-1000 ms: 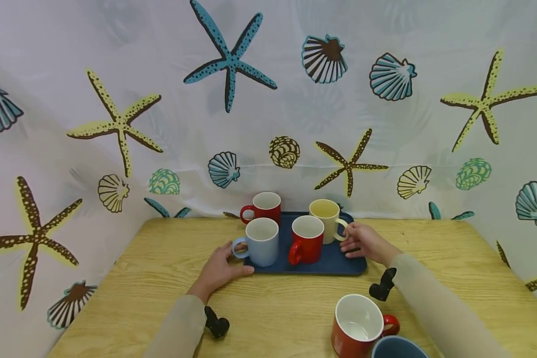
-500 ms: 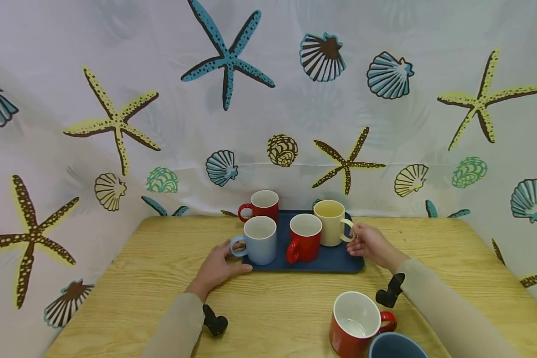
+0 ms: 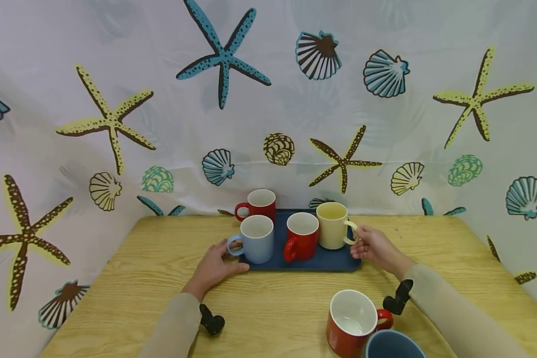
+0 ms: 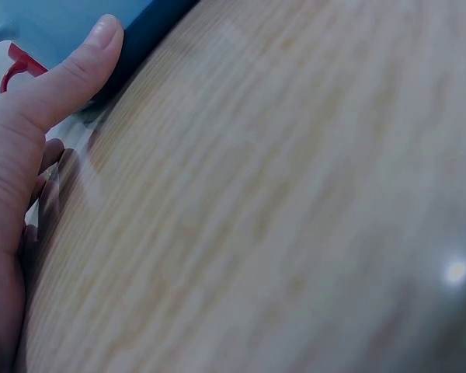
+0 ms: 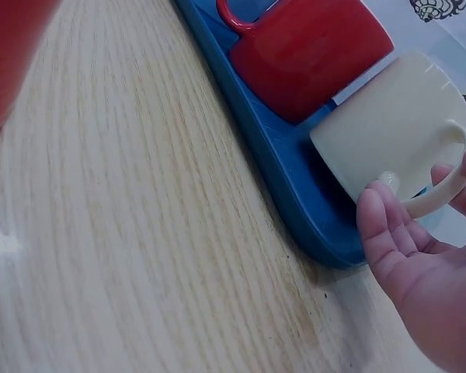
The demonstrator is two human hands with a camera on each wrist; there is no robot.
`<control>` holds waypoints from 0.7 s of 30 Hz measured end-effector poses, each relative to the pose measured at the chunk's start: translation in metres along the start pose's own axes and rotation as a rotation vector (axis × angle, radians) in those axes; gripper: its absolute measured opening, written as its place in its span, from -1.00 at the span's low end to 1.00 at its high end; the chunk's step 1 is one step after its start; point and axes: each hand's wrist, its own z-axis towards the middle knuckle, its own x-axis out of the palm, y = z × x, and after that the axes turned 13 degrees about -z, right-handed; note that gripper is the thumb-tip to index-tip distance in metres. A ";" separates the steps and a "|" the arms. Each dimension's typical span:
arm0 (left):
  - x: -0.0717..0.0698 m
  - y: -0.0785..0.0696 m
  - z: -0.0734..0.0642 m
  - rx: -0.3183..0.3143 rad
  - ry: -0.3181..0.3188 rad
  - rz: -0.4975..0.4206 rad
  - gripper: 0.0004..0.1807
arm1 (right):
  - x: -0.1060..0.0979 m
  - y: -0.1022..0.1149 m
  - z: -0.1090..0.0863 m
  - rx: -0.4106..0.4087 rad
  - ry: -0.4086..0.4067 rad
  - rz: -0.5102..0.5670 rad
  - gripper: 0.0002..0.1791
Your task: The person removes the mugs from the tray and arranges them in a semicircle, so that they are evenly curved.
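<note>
A blue tray at the back of the table bears a light blue mug, a red mug and a pale yellow mug. My right hand pinches the yellow mug's handle at the tray's right side; the right wrist view shows fingers and thumb about it. My left hand holds the tray's front left corner, its thumb along the front edge and its fingers behind the light blue mug's handle. Some left fingers are hidden.
Another red mug stands behind the light blue one at the tray's back left. Nearer the front right are a red mug with white inside and a darker blue mug, cut off by the view's edge. A shell-patterned curtain hangs behind.
My right hand has drawn the yellow mug to the right and slightly toward me on the tray, away from the back edge. My left hand has stayed at the tray's corner.
</note>
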 end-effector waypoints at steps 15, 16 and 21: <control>0.000 -0.001 -0.001 -0.012 0.012 0.012 -0.18 | -0.010 0.003 -0.018 -0.072 -0.004 0.007 -0.76; 0.000 -0.001 -0.001 -0.015 0.011 0.012 -0.17 | -0.011 0.003 -0.020 -0.074 -0.007 0.003 -0.76; -0.002 -0.001 -0.001 -0.016 0.008 0.016 -0.17 | -0.013 0.005 -0.027 -0.088 0.002 -0.031 -0.75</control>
